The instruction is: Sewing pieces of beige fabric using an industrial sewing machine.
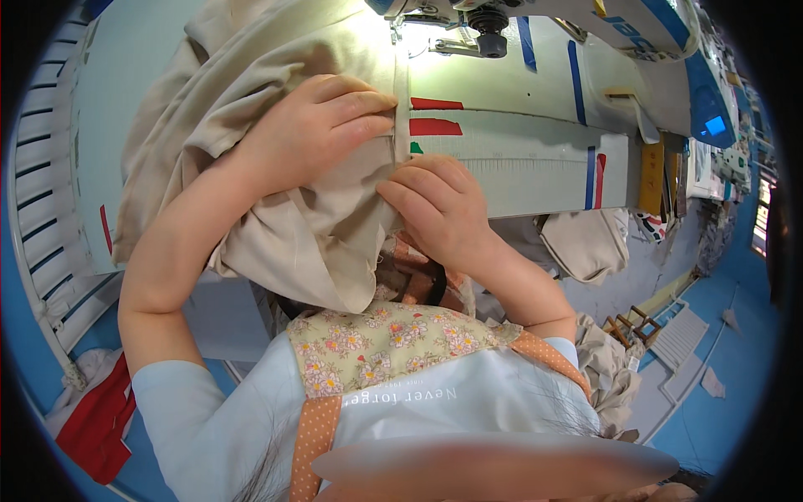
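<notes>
A large piece of beige cloth (288, 222) lies bunched over the left part of a pale sewing table and hangs over its near edge. Its straight right edge runs up under the lit presser foot (398, 33) of a sewing machine (644, 33). My left hand (335, 125) lies on top of the cloth, fingers stretched toward that edge just below the foot; its thumb is hidden. Nearer to me, my right hand (443, 205) has its fingers bent and closed on the same edge, where the cloth drops off the table; its thumb is mostly hidden.
Red, blue and green tape strips and a ruler scale (510, 155) mark the table (527, 192) right of the cloth. A white slatted rack (42, 217) stands at the left. Beige cloth pieces (585, 243) hang below the table's right side. A red and white cloth (96, 418) lies lower left.
</notes>
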The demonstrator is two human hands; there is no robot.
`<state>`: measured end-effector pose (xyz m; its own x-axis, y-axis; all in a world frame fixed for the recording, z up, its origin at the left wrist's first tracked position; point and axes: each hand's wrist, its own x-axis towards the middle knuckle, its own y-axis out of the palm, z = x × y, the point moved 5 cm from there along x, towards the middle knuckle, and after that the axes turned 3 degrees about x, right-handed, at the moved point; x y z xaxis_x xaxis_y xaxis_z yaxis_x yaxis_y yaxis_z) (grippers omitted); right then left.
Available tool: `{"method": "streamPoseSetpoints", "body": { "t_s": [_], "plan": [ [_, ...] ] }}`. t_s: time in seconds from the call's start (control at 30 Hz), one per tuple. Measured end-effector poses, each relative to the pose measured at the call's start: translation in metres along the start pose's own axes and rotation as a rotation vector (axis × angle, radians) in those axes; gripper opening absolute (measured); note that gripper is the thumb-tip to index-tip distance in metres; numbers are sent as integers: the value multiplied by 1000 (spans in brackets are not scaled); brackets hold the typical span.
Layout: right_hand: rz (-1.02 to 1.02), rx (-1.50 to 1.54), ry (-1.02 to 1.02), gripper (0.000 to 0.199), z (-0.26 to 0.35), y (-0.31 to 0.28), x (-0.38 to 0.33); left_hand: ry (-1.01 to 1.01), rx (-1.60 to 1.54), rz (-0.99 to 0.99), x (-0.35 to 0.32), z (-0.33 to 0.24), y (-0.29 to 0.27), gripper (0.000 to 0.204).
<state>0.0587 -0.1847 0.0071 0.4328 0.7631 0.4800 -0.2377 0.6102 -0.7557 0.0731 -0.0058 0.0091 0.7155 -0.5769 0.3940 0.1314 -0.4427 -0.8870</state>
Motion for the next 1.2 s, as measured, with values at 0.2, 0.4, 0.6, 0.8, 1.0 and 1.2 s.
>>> {"method": "streamPoseSetpoints", "body": {
  "t_s": [0.2, 0.4, 0.6, 0.8, 1.0, 1.2],
  "plan": [
    [-25, -4, 14, 26, 3, 1, -6, 10, -12, -3, 0, -1, 1, 39],
    [-81, 10, 3, 25, 9, 0, -11, 5, 44, 26, -1, -1, 2, 38],
    [-117, 9, -12, 22, 11, 0, -12, 47, 34, 34, 0, -4, 5, 41],
    [-68, 24, -17, 21, 11, -3, -9, 18, 24, 62, 0, -3, 4, 42],
    [-25, 27, 12, 24, 12, -3, -8, -41, -21, 60, 2, -2, 2, 43],
    [-57, 55, 11, 25, 13, -1, -9, -89, -26, 54, 2, -1, 1, 47]
  ]
}}
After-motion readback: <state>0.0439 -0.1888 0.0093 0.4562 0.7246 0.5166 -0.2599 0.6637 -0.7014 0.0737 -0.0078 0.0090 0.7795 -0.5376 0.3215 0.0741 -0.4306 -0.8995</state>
